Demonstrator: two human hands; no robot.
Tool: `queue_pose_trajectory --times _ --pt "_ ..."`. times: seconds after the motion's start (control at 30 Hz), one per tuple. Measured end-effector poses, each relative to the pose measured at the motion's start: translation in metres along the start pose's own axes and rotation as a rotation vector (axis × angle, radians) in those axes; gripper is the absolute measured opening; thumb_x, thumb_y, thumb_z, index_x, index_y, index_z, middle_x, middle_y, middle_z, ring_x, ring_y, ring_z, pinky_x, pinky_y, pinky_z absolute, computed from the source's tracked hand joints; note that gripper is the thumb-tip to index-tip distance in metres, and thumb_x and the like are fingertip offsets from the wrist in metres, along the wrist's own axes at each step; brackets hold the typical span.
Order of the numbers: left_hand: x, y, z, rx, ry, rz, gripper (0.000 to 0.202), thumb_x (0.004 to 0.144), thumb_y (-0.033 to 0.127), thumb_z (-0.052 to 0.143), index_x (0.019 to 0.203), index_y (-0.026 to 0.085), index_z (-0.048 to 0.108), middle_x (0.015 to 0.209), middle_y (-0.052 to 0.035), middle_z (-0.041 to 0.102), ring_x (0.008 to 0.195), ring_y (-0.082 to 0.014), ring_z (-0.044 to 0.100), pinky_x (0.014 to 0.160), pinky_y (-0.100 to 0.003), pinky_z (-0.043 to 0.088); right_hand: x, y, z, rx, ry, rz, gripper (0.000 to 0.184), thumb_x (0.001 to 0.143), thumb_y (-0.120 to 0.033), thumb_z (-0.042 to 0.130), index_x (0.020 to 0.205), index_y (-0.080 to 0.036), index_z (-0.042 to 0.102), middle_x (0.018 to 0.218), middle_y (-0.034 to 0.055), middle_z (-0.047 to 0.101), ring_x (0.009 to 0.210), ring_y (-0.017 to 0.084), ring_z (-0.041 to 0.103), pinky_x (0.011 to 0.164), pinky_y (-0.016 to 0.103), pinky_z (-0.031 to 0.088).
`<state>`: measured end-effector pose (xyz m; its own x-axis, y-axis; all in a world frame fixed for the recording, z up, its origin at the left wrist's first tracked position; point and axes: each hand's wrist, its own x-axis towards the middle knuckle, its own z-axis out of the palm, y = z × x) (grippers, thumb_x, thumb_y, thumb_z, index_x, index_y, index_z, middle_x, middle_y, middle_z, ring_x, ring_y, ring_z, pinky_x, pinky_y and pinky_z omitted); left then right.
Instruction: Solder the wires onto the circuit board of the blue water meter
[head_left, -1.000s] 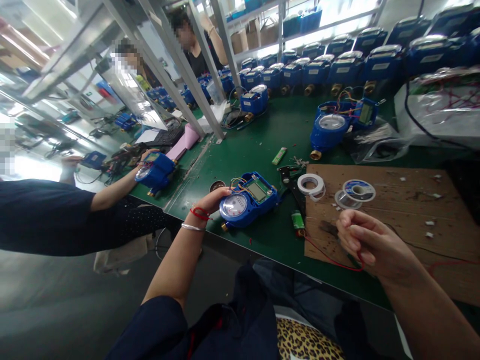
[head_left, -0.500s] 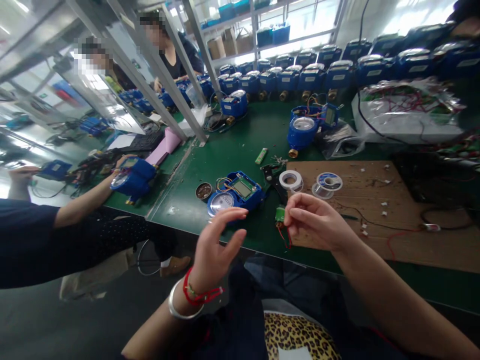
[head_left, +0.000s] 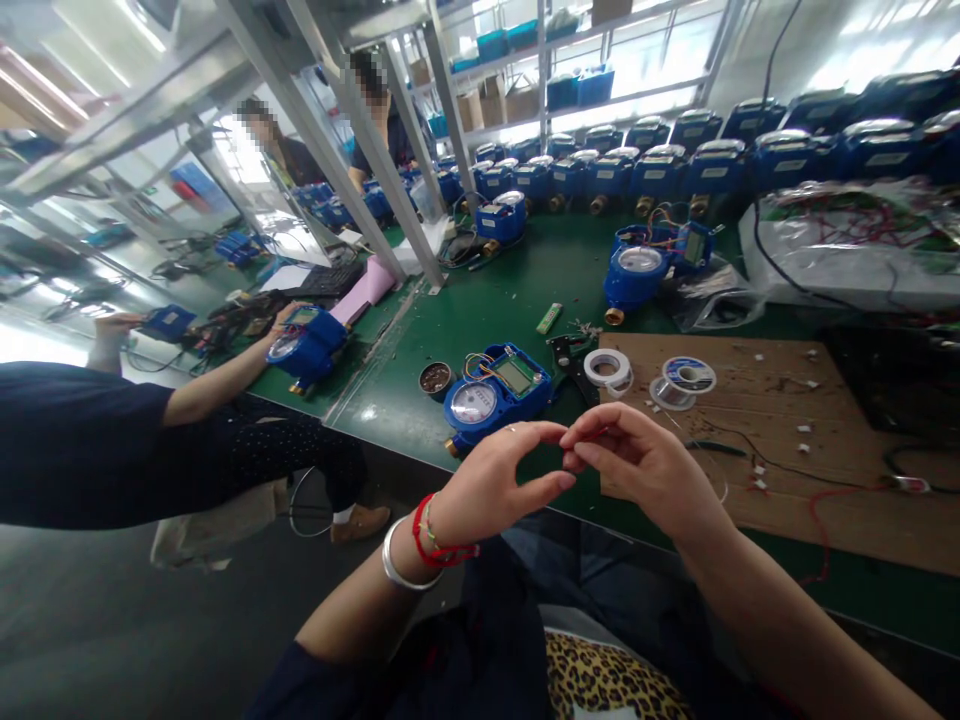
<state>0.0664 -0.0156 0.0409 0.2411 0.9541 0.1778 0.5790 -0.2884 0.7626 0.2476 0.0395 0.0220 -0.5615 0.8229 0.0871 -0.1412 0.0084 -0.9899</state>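
Note:
My right hand (head_left: 637,460) is closed in a pinch over the bench's front edge. A bit of red wire (head_left: 595,436) shows between its fingers; the small green part seen earlier is hidden by the hands. My left hand (head_left: 502,480), with a red cord and silver bangle at the wrist, has its fingers stretched and thumb apart, fingertips meeting the right hand's. Just beyond them lies a blue water meter (head_left: 474,402) with its lid open, showing a display (head_left: 514,375) and loose thin wires.
Wire strippers (head_left: 574,365), white tape (head_left: 606,366) and a solder spool (head_left: 688,375) lie near cardboard (head_left: 780,440). A small tin (head_left: 435,378) stands left of the meter. Another opened meter (head_left: 636,270) sits behind. Rows of meters line the back. A co-worker's arm (head_left: 217,385) is at left.
My left hand has moved right to meet my right hand's fingertips. The green part with red wires, pinched in my right hand before, is now mostly hidden. The view has shifted somewhat.

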Motion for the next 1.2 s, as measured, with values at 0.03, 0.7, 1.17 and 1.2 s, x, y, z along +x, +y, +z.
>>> queue_pose_trajectory --times 0.03,0.7,1.17,1.2 --pt "0.002 0.001 0.003 0.003 -0.036 0.029 0.023 0.088 0.032 0.059 0.106 0.018 0.063 0.104 -0.0063 0.07 0.097 -0.0193 0.064 0.088 -0.031 0.049 0.0 0.001 0.0 -0.001 0.016 -0.008 0.012 0.086 -0.028 0.064 0.093 -0.019 0.059 0.089 0.003 0.065 0.077 0.013 0.065 0.071 0.025 0.056" --pt "0.018 -0.004 0.008 0.081 0.153 0.172 0.034 0.089 0.036 0.058 0.118 0.019 0.061 0.122 -0.0106 0.064 0.116 -0.0213 0.058 0.1 -0.037 0.048 -0.009 0.093 -0.02 -0.877 0.024 -0.211 0.027 0.097 -0.028 0.041 0.105 -0.021 0.065 0.128 0.0125 0.055 0.109 0.025 0.061 0.094 0.043 0.052" --pt "0.053 -0.057 -0.003 0.745 0.285 -0.162 0.081 0.082 0.057 0.057 0.139 0.004 0.037 0.13 -0.0233 0.052 0.127 -0.036 0.042 0.11 -0.054 0.026 -0.015 0.063 -0.026 -0.543 0.177 0.01 0.037 0.098 -0.045 0.036 0.119 -0.024 0.058 0.106 0.0064 0.065 0.085 0.018 0.064 0.084 0.037 0.051" --pt "0.053 -0.058 -0.005 0.715 0.288 -0.164 0.081 0.081 0.057 0.058 0.139 0.004 0.037 0.129 -0.0226 0.053 0.125 -0.0354 0.043 0.11 -0.053 0.027 -0.014 0.06 -0.026 -0.541 0.183 0.018 0.038 0.098 -0.046 0.037 0.12 -0.024 0.059 0.103 0.0061 0.066 0.084 0.019 0.064 0.083 0.037 0.051"
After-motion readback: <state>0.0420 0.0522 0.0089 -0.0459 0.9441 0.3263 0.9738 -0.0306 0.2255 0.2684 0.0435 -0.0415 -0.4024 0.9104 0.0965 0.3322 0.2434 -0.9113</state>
